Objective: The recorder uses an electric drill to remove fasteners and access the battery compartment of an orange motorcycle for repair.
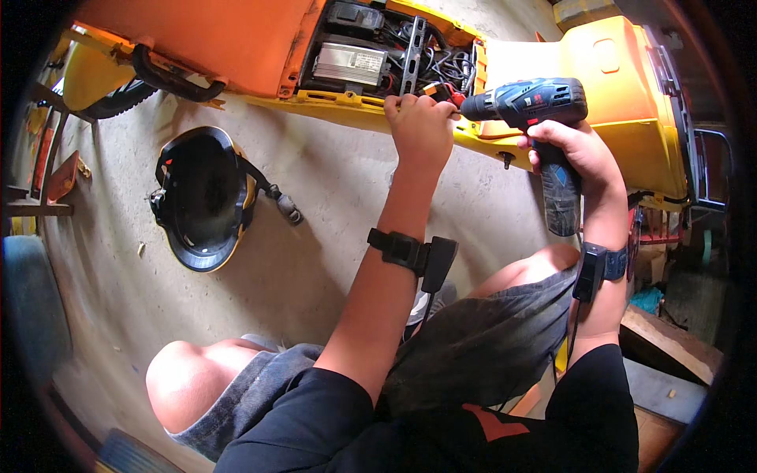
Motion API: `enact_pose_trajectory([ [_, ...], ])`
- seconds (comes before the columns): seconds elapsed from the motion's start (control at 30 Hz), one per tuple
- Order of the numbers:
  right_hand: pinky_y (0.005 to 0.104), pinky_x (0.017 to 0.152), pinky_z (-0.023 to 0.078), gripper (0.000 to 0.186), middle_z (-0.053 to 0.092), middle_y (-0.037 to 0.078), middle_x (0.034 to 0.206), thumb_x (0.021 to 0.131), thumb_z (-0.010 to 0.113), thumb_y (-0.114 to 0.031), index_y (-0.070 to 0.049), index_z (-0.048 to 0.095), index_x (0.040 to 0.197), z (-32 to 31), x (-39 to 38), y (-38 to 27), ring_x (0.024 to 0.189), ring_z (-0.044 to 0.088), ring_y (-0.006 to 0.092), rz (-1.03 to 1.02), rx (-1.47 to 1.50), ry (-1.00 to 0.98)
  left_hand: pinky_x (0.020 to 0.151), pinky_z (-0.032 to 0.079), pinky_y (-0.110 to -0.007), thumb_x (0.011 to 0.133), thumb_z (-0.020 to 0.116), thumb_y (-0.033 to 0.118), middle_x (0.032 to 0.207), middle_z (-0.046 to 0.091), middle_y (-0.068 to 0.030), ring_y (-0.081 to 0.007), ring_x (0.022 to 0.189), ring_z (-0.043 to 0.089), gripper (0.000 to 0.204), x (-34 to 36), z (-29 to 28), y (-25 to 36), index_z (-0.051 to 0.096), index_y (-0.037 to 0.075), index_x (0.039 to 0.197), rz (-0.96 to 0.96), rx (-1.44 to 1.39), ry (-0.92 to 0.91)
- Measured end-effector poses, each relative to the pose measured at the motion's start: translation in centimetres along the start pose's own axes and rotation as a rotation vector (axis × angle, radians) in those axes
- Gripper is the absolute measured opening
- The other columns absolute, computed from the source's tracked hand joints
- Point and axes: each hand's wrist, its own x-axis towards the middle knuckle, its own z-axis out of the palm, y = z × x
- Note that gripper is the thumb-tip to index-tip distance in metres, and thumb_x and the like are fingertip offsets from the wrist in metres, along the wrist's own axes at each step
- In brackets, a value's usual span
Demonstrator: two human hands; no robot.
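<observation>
My right hand (579, 150) is wrapped round the grip of a dark cordless drill (544, 101), which lies level with its nose pointing left. The drill's tip meets the fingers of my left hand (422, 130), which are curled together at the compartment's near edge. Whatever those fingers pinch is hidden. Beyond them is an open compartment in an orange and yellow scooter-like body (339, 101). Inside sit a silver finned metal box (351, 63), a black slotted bracket (413, 55) and a tangle of wires (451, 65).
An upturned helmet (206, 197) with a black lining rests on the concrete floor (303, 197) to the left, its strap stretched out. A black grab handle (177, 80) juts from the body. Boards (670, 343) lie at the lower right, and a blue padded seat (31, 299) stands far left.
</observation>
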Motion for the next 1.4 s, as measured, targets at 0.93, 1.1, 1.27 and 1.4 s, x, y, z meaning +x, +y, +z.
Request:
enact_pose_trajectory([
  [0.93,0.0313,0.057,0.054,0.026,0.067,0.011,0.081,0.08,0.065,-0.009,0.001,0.061,0.103,-0.8,-0.6,1.9,0.059,0.062,0.0151,-0.037,0.003,0.092,0.091,0.05,-0.041,0.087,0.058,0.031,0.119,0.06,-0.0192,-0.0315,0.111,0.059,0.044,-4.7,-18.2,-20.4,0.061,-0.004,0.113,-1.168,0.183,0.708],
  [1.1,0.0311,0.056,0.054,0.026,0.067,0.011,0.082,0.08,0.064,-0.01,0.001,0.06,0.103,-0.7,-0.3,1.8,0.059,0.061,0.0153,0.001,-0.007,0.115,0.093,0.042,-0.056,0.082,0.05,0.034,0.124,0.051,-0.0302,-0.0456,0.116,0.049,0.053,-3.4,-17.4,-17.3,0.056,-0.004,0.119,-1.552,0.279,0.685],
  [1.27,0.0311,0.056,0.054,0.026,0.067,0.01,0.081,0.08,0.065,-0.011,0.001,0.06,0.103,-0.8,-0.4,2.0,0.059,0.062,0.0151,-0.01,-0.003,0.116,0.094,0.041,-0.052,0.085,0.051,0.032,0.122,0.053,-0.026,-0.0399,0.114,0.051,0.044,-1.6,-15.6,-13.0,0.059,-0.002,0.111,-1.162,0.206,0.791],
  [1.4,0.0313,0.057,0.055,0.028,0.068,0.012,0.083,0.082,0.064,-0.011,0.002,0.06,0.106,-1.0,-0.4,2.0,0.06,0.062,0.0151,-0.007,0.017,0.102,0.083,0.048,-0.042,0.089,0.049,0.01,0.094,0.063,-0.0184,-0.0311,0.087,0.061,0.021,0.6,-12.0,-7.3,0.059,-0.004,0.101,-0.544,-0.399,0.848],
])
